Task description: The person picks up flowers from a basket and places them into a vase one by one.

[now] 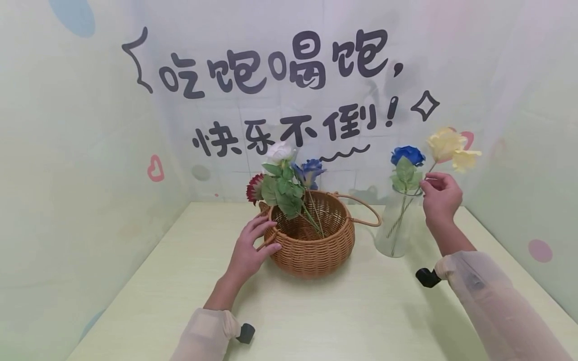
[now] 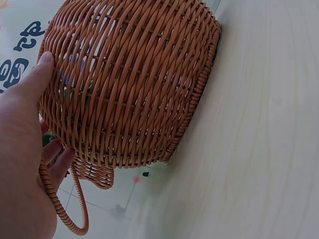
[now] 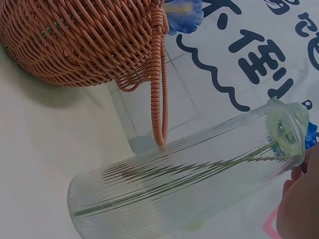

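Note:
At the mouth of a clear ribbed glass vase [image 1: 394, 240], my right hand [image 1: 443, 196] pinches the stem of a yellow flower [image 1: 446, 144]. The yellow blooms lean right above the hand, and two stems cross inside the glass. A blue rose [image 1: 408, 155] with green leaves stands in the same vase. My left hand [image 1: 247, 250] holds the left rim of a brown wicker basket [image 1: 311, 258], its thumb [image 2: 36, 77] against the outer wall. In the basket lean a white rose [image 1: 280, 153], a blue flower [image 1: 310, 173] and a dark red flower [image 1: 255, 188].
The basket's right loop handle [image 1: 372, 215] sticks out close to the vase. Both stand on a pale wooden table [image 1: 325, 321], in front of a printed backdrop [image 1: 226, 30] with dark lettering. More backdrop cloth hangs on the left and right sides.

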`<act>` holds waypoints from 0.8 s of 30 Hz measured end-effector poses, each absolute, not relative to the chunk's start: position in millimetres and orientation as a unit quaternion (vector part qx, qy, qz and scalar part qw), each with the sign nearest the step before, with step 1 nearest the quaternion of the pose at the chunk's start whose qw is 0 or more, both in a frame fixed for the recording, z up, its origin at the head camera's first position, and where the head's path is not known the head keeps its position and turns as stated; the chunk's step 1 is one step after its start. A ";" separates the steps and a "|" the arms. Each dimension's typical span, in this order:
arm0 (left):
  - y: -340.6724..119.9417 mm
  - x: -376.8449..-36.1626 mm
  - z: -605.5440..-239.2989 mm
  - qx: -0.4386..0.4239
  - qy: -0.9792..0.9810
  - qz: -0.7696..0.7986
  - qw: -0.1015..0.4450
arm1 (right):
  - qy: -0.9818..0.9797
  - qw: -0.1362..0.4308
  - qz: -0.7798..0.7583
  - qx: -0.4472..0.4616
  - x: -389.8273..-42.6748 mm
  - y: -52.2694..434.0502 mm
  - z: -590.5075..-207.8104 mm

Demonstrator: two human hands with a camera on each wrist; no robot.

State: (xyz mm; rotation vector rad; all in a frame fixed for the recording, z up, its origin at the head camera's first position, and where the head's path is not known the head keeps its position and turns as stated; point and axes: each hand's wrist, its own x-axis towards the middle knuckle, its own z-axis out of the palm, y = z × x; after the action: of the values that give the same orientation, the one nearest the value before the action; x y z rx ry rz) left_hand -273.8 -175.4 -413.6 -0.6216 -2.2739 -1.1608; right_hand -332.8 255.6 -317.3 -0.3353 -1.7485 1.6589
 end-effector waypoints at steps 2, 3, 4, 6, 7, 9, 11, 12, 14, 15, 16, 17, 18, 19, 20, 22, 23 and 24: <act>-175.2 -273.4 -413.4 -0.229 -0.837 -0.428 0.254 | -0.693 0.350 0.617 -0.128 -332.5 255.1 -317.2; -175.3 -273.3 -413.2 -0.229 -0.837 -0.428 0.254 | -0.696 0.351 0.614 -0.127 -332.1 254.9 -317.0; -175.2 -273.1 -413.1 -0.230 -0.836 -0.428 0.254 | -0.699 0.350 0.611 -0.125 -331.8 254.8 -316.6; -175.5 -273.1 -412.8 -0.228 -0.837 -0.427 0.256 | -0.703 0.348 0.608 -0.122 -330.8 254.6 -315.6; -175.6 -273.2 -412.7 -0.228 -0.837 -0.426 0.257 | -0.703 0.348 0.608 -0.120 -330.2 254.5 -315.2; -175.8 -273.4 -412.5 -0.229 -0.837 -0.424 0.259 | -0.707 0.347 0.606 -0.116 -328.8 254.2 -314.3; -175.9 -273.7 -412.5 -0.229 -0.837 -0.423 0.260 | -0.709 0.345 0.605 -0.113 -327.6 254.1 -313.4; -175.9 -273.8 -412.6 -0.230 -0.837 -0.422 0.261 | -0.709 0.342 0.606 -0.111 -327.1 254.2 -312.9; -175.8 -273.9 -412.6 -0.230 -0.837 -0.423 0.260 | -0.709 0.336 0.610 -0.109 -326.0 254.3 -311.7; -175.8 -273.9 -412.7 -0.230 -0.837 -0.424 0.259 | -0.709 0.333 0.613 -0.109 -325.7 254.6 -311.2; -175.7 -273.9 -412.9 -0.230 -0.837 -0.424 0.259 | -0.709 0.327 0.616 -0.108 -325.1 254.8 -310.6; -175.8 -273.9 -413.0 -0.230 -0.837 -0.425 0.258 | -0.708 0.321 0.619 -0.109 -324.5 254.9 -310.1; -175.6 -273.7 -413.0 -0.230 -0.836 -0.426 0.258 | -0.707 0.317 0.623 -0.109 -324.0 254.9 -309.9; -175.6 -273.6 -413.1 -0.229 -0.837 -0.426 0.257 | -0.707 0.314 0.624 -0.109 -323.5 254.9 -309.9; -175.6 -273.5 -413.2 -0.229 -0.837 -0.426 0.257 | -0.706 0.313 0.626 -0.109 -323.0 254.6 -310.0; -175.6 -273.6 -413.5 -0.228 -0.837 -0.426 0.255 | -0.698 0.313 0.635 -0.108 -322.1 253.9 -310.9; -175.6 -273.5 -413.5 -0.228 -0.837 -0.427 0.255 | -0.694 0.316 0.638 -0.105 -321.7 253.3 -311.5; -175.6 -273.5 -413.5 -0.227 -0.837 -0.427 0.254 | -0.690 0.318 0.642 -0.103 -321.1 252.7 -312.1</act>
State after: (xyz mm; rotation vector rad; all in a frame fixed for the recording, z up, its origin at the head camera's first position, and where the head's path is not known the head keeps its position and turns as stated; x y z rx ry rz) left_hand -273.5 -175.6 -413.5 -0.6179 -2.2754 -1.1601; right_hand -321.1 252.7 -312.1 -0.2709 -1.8139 1.6891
